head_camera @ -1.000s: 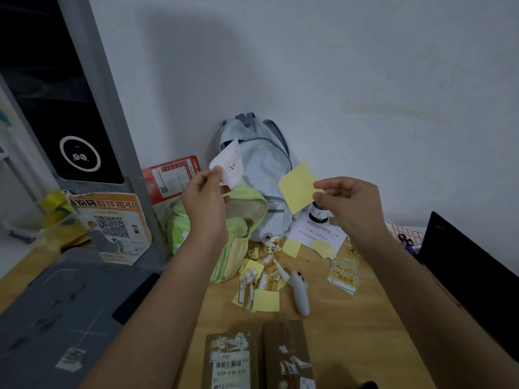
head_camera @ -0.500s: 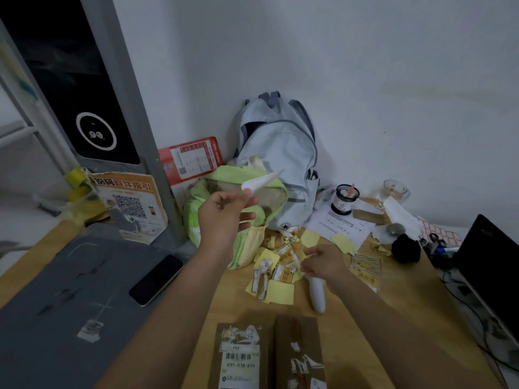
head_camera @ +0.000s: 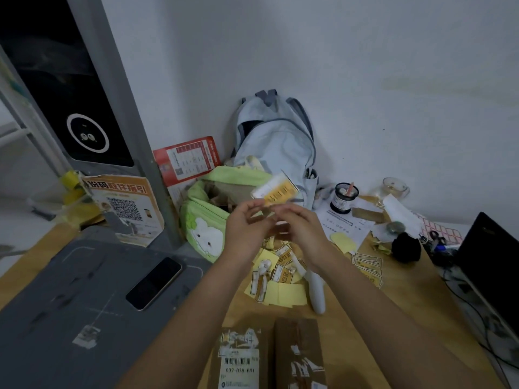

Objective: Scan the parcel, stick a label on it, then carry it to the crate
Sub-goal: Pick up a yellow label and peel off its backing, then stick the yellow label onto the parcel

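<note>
A brown cardboard parcel point(head_camera: 271, 357) with a white barcode sticker lies at the table's near edge. Above the table's middle, my left hand point(head_camera: 245, 227) and my right hand point(head_camera: 300, 227) meet, fingers pinched together on a small yellow-and-white label point(head_camera: 276, 189) that sticks up between them. A white handheld scanner point(head_camera: 316, 290) lies on the table below my right wrist, beside a heap of yellow label backings point(head_camera: 280, 284). No crate is in view.
A grey scale pad point(head_camera: 70, 304) with a phone point(head_camera: 154, 283) on it fills the left. A green pouch point(head_camera: 205, 220) and pale blue backpack point(head_camera: 276, 144) stand at the wall. A jar point(head_camera: 345, 196), papers and a dark laptop point(head_camera: 491, 262) crowd the right.
My right hand dropped the yellow backing, dipped to the table, then rose to meet my left hand. The label my left hand held is now pinched between both hands.
</note>
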